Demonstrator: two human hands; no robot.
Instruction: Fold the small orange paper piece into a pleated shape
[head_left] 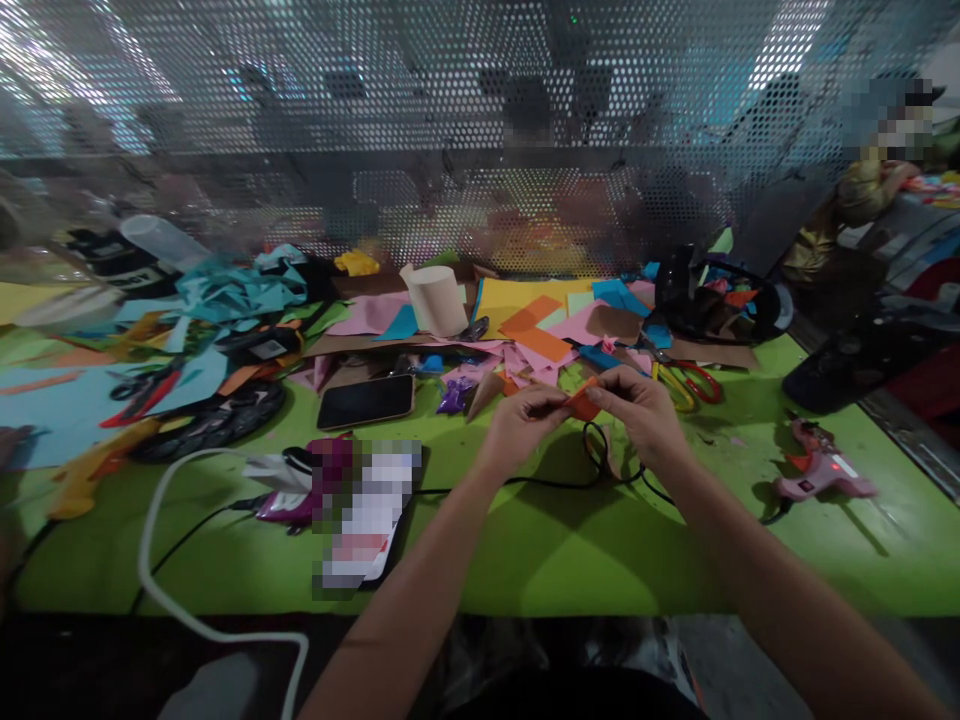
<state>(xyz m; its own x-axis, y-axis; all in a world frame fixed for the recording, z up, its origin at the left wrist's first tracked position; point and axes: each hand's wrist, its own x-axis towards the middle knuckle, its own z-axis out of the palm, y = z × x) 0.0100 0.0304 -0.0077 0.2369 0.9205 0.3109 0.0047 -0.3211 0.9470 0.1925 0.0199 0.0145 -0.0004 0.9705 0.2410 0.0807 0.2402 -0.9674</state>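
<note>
A small piece of orange paper (583, 401) is pinched between both of my hands above the green table. My left hand (525, 425) grips its left side with thumb and fingers closed. On its right side, my right hand (636, 405) has fingers and thumb pressed together. My fingers cover part of the paper, so its full shape is hidden. Just behind my hands lie pink and orange paper scraps (534, 362). Scissors with red and yellow handles (686, 385) rest beyond my right hand. A black cable (551, 482) runs along the table beneath my wrists.
At right lie a pink glue gun (821, 475) and a dark bottle (844, 360). On the left are a dark phone (366, 401), a lit phone (371, 515), a purple power strip (300, 495) and a yellow glue gun (101, 465). A white roll (436, 300) stands behind, before a perforated metal screen (450, 80).
</note>
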